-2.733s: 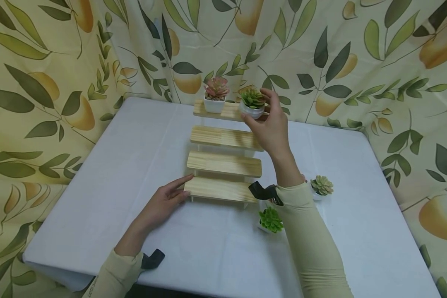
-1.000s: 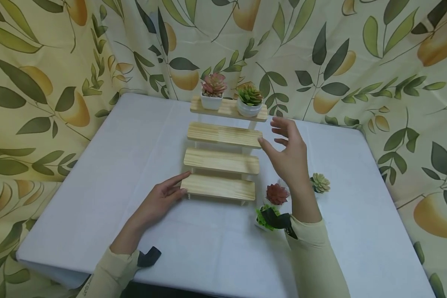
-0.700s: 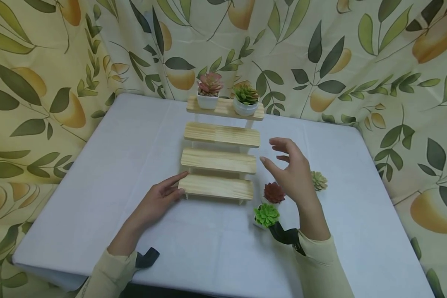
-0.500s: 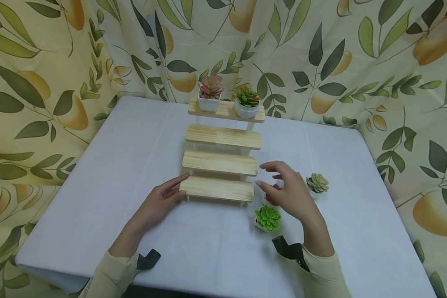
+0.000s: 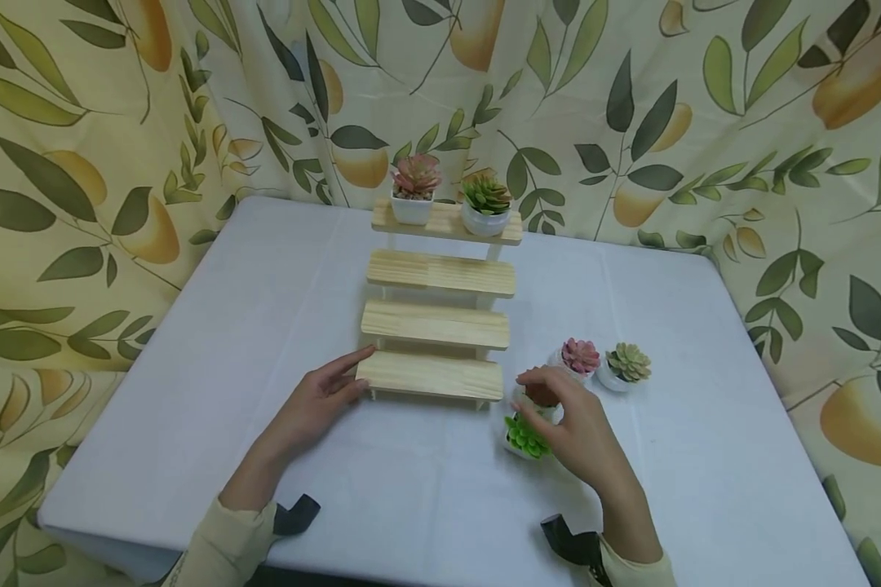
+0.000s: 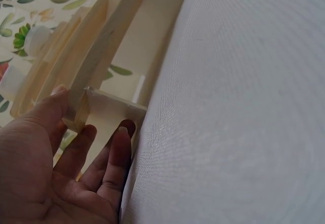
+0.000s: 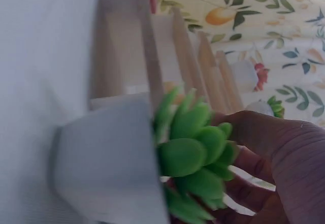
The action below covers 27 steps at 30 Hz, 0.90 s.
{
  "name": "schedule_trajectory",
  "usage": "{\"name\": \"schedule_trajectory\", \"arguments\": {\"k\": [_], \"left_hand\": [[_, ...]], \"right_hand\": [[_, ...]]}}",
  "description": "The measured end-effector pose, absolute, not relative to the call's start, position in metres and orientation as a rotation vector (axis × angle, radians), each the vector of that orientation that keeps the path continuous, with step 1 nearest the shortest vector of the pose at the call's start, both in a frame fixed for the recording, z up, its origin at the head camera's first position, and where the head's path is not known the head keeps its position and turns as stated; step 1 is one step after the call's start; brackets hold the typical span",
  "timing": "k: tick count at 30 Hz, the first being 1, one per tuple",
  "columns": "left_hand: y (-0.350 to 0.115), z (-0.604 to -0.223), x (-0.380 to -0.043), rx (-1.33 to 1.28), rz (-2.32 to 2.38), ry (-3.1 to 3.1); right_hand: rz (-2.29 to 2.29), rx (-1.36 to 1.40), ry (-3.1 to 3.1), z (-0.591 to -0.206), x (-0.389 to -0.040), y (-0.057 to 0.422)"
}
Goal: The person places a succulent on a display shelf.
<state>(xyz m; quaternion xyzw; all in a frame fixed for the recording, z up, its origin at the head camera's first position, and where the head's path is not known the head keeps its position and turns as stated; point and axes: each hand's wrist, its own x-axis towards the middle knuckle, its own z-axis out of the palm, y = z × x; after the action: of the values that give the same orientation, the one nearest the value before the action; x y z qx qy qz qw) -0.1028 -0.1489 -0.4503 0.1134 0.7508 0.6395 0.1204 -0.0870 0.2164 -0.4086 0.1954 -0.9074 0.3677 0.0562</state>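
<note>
Right hand (image 5: 578, 425) lowered to the red plant (image 5: 541, 398), nearer the worktop's (image 5: 411, 497) front edge, grip unclear; shelf (image 5: 433, 376) held by left hand (image 5: 314, 405).

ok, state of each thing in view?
left hand: holding stand
right hand: at red plant, grip unclear
stand: upright
shelved pink plant: upright
dark green plant: upright, shelved
red plant: partly hidden
bright green plant: upright
other pink plant: on table
pale plant: on table
table: draped
backdrop: hanging

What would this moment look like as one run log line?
left hand: touching pale wooden tiered stand, lowest shelf | right hand: at dark red rosette succulent, grip unclear | bright green succulent: beside it
</note>
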Motion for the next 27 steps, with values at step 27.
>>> {"name": "schedule_trajectory", "arguments": {"k": [27], "left_hand": [[-0.148,-0.450,-0.103,0.336,1.887,2.185]], "right_hand": [[1.295,0.517,-2.468,-0.442,-0.045,0.221]]}}
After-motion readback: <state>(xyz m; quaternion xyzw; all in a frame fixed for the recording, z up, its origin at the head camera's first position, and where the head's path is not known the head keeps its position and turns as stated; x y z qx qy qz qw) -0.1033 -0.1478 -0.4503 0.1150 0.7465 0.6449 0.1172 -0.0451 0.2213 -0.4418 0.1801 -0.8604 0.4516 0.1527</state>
